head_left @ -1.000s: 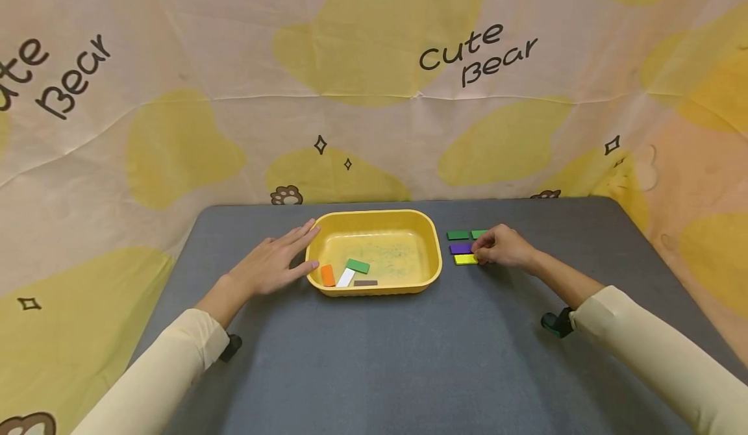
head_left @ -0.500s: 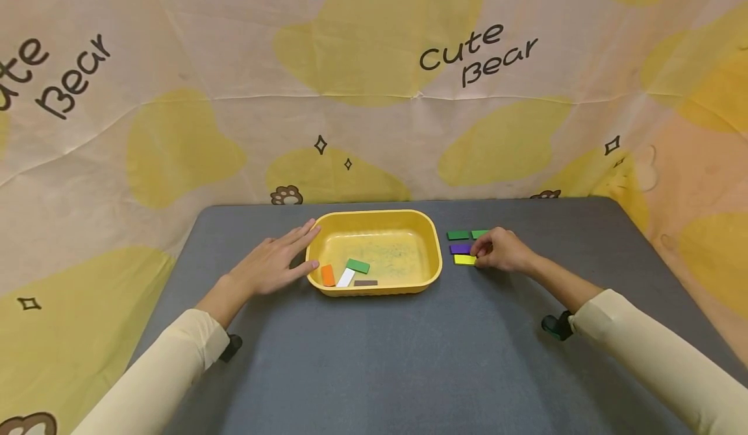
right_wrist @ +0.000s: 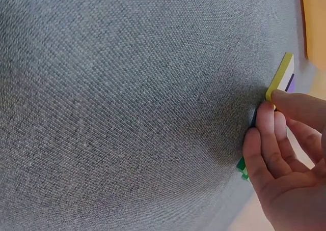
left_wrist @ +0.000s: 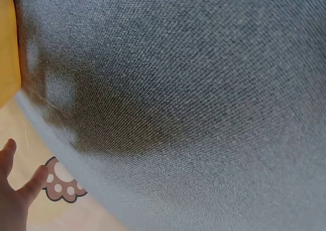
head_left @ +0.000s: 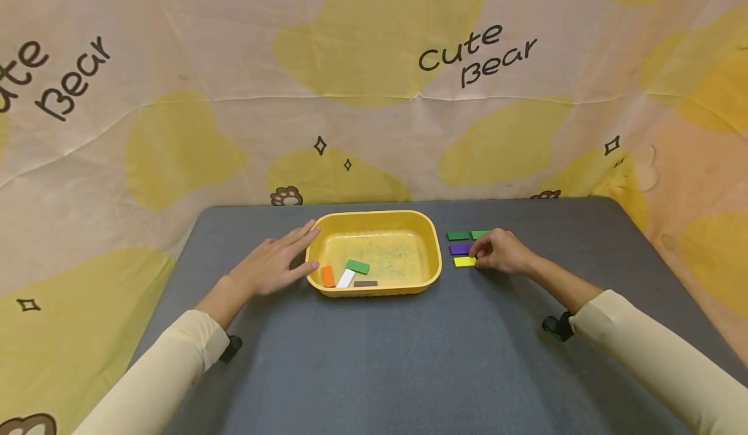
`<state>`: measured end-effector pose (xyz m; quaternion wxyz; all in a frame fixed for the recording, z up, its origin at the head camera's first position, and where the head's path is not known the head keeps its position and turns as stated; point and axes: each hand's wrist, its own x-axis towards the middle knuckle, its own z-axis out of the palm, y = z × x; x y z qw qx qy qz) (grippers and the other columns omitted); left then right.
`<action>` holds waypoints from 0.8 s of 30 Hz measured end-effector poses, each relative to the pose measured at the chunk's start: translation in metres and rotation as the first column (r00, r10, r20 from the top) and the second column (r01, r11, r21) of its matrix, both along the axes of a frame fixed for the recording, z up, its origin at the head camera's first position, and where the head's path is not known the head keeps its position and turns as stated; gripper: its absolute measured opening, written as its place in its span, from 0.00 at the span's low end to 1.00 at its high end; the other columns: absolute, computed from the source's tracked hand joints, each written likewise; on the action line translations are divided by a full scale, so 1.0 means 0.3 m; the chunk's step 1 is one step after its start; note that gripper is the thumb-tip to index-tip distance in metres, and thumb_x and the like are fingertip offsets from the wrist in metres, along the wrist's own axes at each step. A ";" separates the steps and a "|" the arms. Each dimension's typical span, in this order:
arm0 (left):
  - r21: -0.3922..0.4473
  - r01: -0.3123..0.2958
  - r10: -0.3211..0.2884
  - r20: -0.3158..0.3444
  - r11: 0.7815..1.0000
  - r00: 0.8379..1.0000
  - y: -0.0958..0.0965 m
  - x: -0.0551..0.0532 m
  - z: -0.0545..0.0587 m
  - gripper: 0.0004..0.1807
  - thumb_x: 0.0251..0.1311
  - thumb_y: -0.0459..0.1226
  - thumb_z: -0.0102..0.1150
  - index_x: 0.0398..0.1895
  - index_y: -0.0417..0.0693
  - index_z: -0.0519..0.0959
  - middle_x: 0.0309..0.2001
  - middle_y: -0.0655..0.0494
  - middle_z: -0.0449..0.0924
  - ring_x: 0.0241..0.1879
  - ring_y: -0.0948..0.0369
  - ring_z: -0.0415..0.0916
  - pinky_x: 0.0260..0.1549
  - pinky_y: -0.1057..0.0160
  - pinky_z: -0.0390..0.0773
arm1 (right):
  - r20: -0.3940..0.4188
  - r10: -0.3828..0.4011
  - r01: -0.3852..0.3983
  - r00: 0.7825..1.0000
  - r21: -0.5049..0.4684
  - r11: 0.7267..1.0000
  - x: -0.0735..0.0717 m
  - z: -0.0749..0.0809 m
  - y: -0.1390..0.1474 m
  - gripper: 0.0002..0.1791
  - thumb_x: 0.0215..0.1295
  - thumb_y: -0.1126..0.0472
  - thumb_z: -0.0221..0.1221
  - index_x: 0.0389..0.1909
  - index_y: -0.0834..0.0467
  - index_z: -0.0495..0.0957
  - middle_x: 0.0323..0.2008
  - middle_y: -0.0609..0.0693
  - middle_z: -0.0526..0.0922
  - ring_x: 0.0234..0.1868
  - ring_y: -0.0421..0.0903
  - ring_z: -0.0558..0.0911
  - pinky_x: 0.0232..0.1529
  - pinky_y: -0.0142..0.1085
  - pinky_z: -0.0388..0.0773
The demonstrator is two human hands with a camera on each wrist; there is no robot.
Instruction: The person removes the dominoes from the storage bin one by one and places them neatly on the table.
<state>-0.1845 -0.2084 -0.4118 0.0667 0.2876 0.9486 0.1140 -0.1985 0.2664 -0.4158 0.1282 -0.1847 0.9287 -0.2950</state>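
My left hand (head_left: 270,263), fingers spread and fairly straight, rests at the left rim of a yellow plastic tray (head_left: 435,279). To the tray's right, my right hand (head_left: 504,250) pinches the right end of a yellow domino (head_left: 464,262). In the right wrist view the thumb lies against the end of this yellow domino (right_wrist: 280,78). Just behind it is a purple domino (head_left: 460,249), partly covered by the fingers. Farther back lie a dark green domino (head_left: 458,235) and a lighter green domino (head_left: 478,234), its right end hidden by the hand.
Inside the tray are an orange domino (head_left: 328,276), a white domino (head_left: 346,278), a green domino (head_left: 358,267) and a dark brown domino (head_left: 365,284). A patterned cloth (head_left: 374,149) hangs behind the grey table (head_left: 397,363).
My right hand and the yellow domino have shifted very slightly, the domino a little toward me and away from the purple one. The left hand and tray stay put.
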 end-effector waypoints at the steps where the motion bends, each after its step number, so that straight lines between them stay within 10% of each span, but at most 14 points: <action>1: 0.001 -0.001 0.001 0.001 1.000 1.000 0.000 0.000 0.000 0.42 0.71 0.61 0.44 0.81 0.54 0.49 0.80 0.53 0.45 0.74 0.48 0.55 0.60 0.32 0.61 | -0.001 0.002 -0.002 1.000 0.001 1.000 0.000 0.000 0.001 0.05 0.52 0.73 0.69 0.31 0.65 0.85 0.25 0.49 0.82 0.29 0.42 0.76 0.32 0.34 0.73; 24: 0.007 -0.004 0.004 0.008 1.000 1.000 0.001 0.001 0.002 0.42 0.71 0.59 0.46 0.81 0.54 0.49 0.80 0.54 0.43 0.75 0.48 0.54 0.61 0.30 0.58 | 0.071 0.026 -0.023 0.997 -0.034 0.999 -0.006 0.028 0.017 0.08 0.54 0.71 0.69 0.36 0.68 0.84 0.27 0.49 0.81 0.29 0.44 0.76 0.31 0.32 0.74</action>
